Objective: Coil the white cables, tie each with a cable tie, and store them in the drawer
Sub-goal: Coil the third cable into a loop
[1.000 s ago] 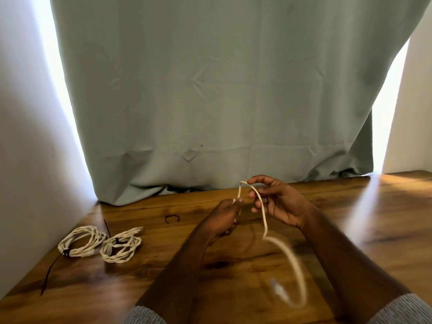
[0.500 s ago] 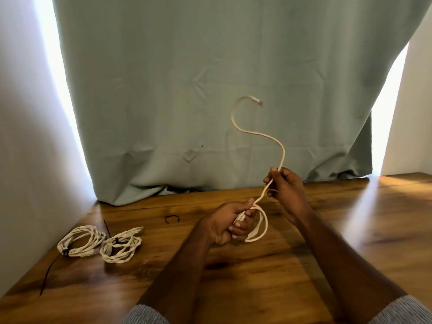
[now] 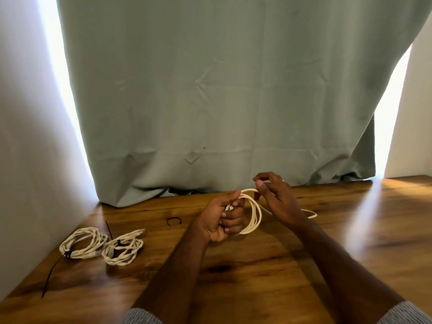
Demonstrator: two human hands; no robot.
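My left hand (image 3: pixel 222 219) is closed around several loops of a white cable (image 3: pixel 254 215), held just above the wooden table (image 3: pixel 257 277). My right hand (image 3: pixel 277 197) pinches the same cable at the top of the loops. The cable's free end (image 3: pixel 309 213) trails to the right on the table behind my right wrist. Two coiled white cables lie at the left: one (image 3: pixel 81 242) with a black tie whose long tail (image 3: pixel 50 277) sticks out, the other (image 3: pixel 124 249) right beside it, also tied. A loose black cable tie (image 3: pixel 174 220), bent in a U, lies left of my left hand. No drawer is in view.
A pale green curtain (image 3: pixel 222 101) hangs behind the table and touches its far edge. A white wall (image 3: pixel 28 148) borders the table on the left. Bright light falls on the table at the right.
The cable's free end, flung up in front of the curtain half a second ago, has come down. More loops are gathered in my left hand, and my right hand has moved left to the coil.
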